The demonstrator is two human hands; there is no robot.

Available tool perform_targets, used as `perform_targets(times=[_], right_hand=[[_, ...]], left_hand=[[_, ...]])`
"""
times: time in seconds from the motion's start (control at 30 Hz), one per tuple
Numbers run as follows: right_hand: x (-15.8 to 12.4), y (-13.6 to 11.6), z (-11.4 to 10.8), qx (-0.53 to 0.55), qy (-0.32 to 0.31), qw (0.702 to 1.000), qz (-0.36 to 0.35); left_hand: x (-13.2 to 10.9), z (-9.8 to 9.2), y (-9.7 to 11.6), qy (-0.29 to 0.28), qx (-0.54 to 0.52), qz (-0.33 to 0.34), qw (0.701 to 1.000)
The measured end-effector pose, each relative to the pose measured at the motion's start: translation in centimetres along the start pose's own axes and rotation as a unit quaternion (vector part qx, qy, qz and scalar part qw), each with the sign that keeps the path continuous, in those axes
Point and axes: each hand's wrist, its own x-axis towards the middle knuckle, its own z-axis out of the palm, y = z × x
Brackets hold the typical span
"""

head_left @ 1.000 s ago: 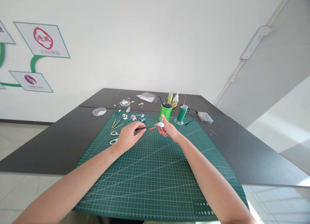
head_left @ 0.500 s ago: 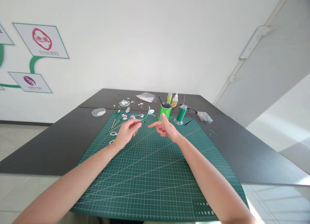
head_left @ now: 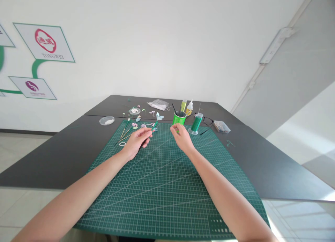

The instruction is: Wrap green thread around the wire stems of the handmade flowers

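Step seemingly in hand: steadying blue flower (head_left: 159, 116) by stem (head_left: 155, 125), clamped in left hand (head_left: 138, 140). Cannot tell grip of curled right hand (head_left: 183, 137). Calls next for gentle hold.

The place looks like an office or other company room with a craft table in it. Logo signs (head_left: 32, 87), one of them lettered TONGWEI, sit on the plain white wall (head_left: 167, 43), linked by green bands (head_left: 35, 69); a power strip (head_left: 276, 44) is fixed to the side wall, and the floor (head_left: 15, 207) is pale tile. The craft use shows on the black table (head_left: 261, 165) — a gridded cutting mat (head_left: 167, 189), a nozzle bottle (head_left: 190, 108), a green spool (head_left: 196, 123) and a light-blue flower (head_left: 159, 117) above the mat.
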Motion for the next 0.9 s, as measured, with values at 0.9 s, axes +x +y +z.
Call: perform_targets(times=[0.9], right_hand=[[2.5,1.9,-3.9,0.177,0.004,0.977,0.121]], left_hand=[[0.8,-1.5,2.1,-0.004,-0.221,0.02,0.975]])
